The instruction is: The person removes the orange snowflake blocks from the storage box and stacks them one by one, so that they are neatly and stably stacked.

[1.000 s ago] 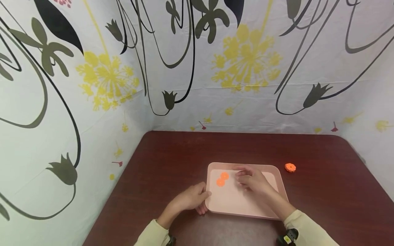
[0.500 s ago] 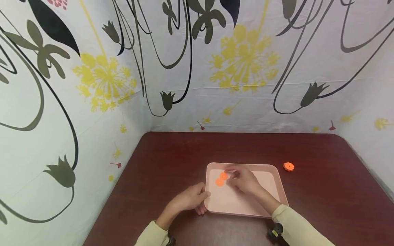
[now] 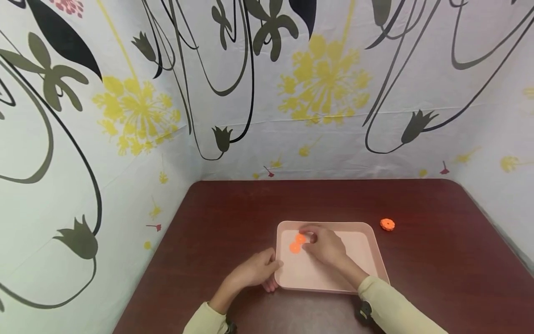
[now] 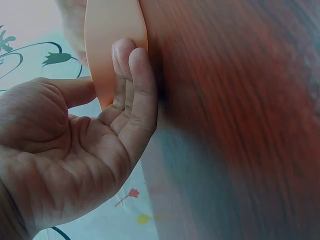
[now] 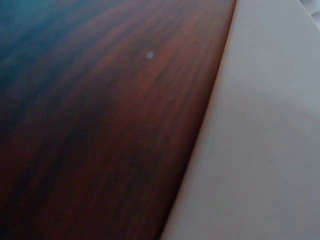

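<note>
A pale pink rectangular tray (image 3: 329,273) lies on the table. Its left edge is gripped by my left hand (image 3: 254,270), thumb at the rim and fingers along the outer side; the left wrist view shows this left hand (image 4: 90,130) close up on the tray wall (image 4: 112,30). Two flat orange discs, an upper one (image 3: 300,238) and a lower one (image 3: 294,247), touch each other inside the tray near its left side. My right hand (image 3: 325,246) reaches over the tray, its index finger and thumb bent around the upper disc. The right wrist view shows no fingers.
A thicker orange piece with a scalloped edge (image 3: 387,224) sits on the dark red-brown table (image 3: 233,208), beyond the tray's right side. A white patterned cloth (image 3: 267,111) hangs behind the table and along its sides.
My right hand has moved left across the tray, and its finger and thumb have come to the upper disc. My left hand stays on the tray edge; the view shifts slightly.
</note>
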`<state>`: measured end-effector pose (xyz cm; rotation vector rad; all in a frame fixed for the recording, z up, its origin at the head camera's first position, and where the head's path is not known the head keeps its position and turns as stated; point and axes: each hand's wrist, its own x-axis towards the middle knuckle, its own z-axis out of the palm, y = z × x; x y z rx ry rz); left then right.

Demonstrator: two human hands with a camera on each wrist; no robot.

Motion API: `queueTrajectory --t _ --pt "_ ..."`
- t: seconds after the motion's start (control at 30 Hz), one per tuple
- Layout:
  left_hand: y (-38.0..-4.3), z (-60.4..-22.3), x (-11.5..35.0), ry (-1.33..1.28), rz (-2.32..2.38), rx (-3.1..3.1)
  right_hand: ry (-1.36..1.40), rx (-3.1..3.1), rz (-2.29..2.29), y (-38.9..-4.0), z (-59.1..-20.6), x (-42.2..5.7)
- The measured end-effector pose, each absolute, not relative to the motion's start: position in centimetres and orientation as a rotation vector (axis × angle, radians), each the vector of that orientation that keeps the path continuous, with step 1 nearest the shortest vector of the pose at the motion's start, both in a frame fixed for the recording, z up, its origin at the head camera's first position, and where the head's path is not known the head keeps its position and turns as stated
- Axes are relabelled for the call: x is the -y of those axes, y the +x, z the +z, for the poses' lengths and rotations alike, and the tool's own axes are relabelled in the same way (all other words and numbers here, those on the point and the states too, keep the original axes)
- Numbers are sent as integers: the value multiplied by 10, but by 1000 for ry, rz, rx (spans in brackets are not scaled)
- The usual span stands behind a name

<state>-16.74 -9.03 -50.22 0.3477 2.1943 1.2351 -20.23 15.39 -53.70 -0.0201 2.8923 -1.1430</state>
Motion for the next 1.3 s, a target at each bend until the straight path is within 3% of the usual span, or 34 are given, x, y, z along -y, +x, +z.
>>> queueTrajectory --t 1.3 --pt "-165 -501 89 343 1257 -2161 6 -2792 -1446 -199 -539 -154"
